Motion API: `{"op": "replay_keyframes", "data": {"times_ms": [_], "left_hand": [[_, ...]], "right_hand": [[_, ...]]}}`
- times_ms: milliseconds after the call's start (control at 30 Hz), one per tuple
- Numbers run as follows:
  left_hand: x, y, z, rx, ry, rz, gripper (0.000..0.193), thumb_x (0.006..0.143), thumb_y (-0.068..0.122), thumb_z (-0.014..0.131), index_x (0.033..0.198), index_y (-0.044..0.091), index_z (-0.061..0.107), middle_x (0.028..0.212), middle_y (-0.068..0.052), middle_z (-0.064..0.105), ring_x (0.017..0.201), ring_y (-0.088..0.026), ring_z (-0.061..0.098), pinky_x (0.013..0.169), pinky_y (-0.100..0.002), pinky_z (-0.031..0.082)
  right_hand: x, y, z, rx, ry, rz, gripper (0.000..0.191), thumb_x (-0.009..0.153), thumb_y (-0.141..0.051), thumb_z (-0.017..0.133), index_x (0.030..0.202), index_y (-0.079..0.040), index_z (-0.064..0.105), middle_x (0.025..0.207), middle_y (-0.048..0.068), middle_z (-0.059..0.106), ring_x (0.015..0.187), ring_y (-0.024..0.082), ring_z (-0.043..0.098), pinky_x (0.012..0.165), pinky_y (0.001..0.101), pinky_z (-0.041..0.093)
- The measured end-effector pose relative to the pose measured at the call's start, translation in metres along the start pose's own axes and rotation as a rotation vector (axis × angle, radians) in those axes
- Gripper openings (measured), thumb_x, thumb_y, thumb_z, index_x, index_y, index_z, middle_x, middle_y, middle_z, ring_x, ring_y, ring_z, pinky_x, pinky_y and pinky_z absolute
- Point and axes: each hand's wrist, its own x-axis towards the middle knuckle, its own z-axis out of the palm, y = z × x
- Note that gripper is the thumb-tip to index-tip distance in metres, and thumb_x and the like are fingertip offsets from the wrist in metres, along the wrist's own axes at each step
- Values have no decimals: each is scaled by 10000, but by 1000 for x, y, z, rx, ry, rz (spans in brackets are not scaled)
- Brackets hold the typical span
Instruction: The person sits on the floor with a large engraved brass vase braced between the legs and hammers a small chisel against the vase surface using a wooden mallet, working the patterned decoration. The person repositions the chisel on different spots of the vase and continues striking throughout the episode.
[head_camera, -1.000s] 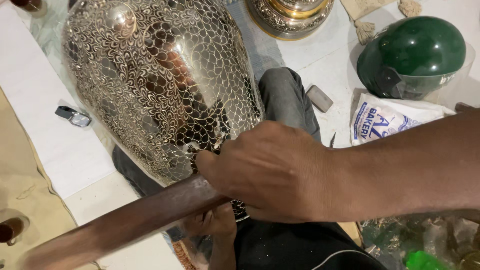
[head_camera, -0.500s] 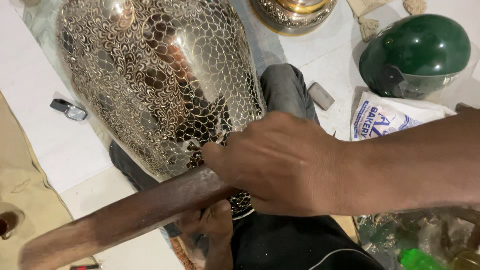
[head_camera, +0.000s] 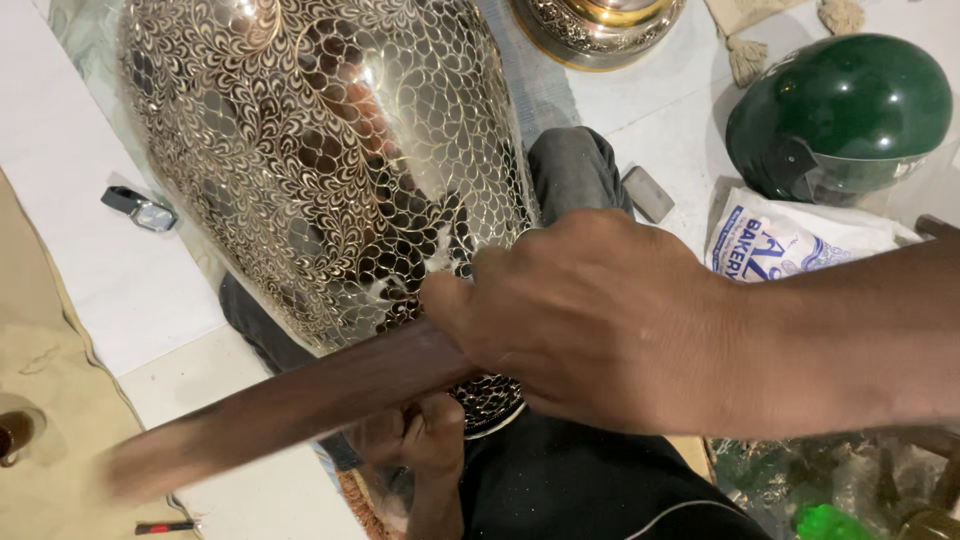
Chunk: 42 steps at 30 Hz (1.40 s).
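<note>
A large shiny metal vase (head_camera: 320, 170) with a fine engraved scale pattern lies across my lap. My right hand (head_camera: 590, 320) grips one end of a long brown wooden stick (head_camera: 290, 405), which slants down to the left over the vase's lower edge. My left hand (head_camera: 420, 440) sits beneath the stick at the vase's lower rim, fingers curled around something small that I cannot make out.
A green helmet (head_camera: 840, 110) lies at the upper right, with a white printed plastic bag (head_camera: 790, 250) below it. Another brass vessel (head_camera: 600, 25) stands at the top. A small grey block (head_camera: 648, 192) and a small metal object (head_camera: 140, 208) rest on the white floor.
The stick's far end has swung slightly lower and my right hand has shifted a little to the right along the vase's lower edge. The vase stays in place.
</note>
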Motion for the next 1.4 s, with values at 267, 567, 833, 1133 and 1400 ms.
{"op": "replay_keyframes", "data": {"times_ms": [267,567,833,1133,1400], "left_hand": [[-8,-9,-14,99,25,-78,303,820,130,684,1033,-79,634,864,-42,637,708,-130,593,649,-266,529],[-2,-12,-20,299,-40,-2,71,847,59,620,894,80,668,577,0,575,419,-86,422,478,-258,357],[11,-4,-21,299,-41,34,102,839,32,581,751,49,628,604,25,580,447,-43,389,477,-248,309],[20,8,-19,203,-78,37,212,806,116,649,911,-66,624,746,-112,615,637,-142,564,548,-296,472],[27,9,-18,194,-102,-43,40,833,-12,620,816,-42,640,544,-6,517,436,-38,404,427,-246,294]], "right_hand": [[-5,7,21,94,546,-291,309,784,14,700,1067,55,584,634,75,526,448,224,549,339,364,409],[4,-5,7,30,154,-15,318,721,-85,715,972,-53,523,609,85,575,451,270,612,389,417,493],[9,-16,-7,-37,-28,112,284,714,-111,687,926,-86,499,634,51,600,518,252,651,455,389,529],[7,-4,-1,-27,-66,199,392,657,-128,743,992,-78,545,737,107,638,540,306,682,459,426,561],[10,-4,-2,-70,-138,234,338,709,-100,709,990,-70,524,767,102,623,533,267,672,442,390,543]]}}
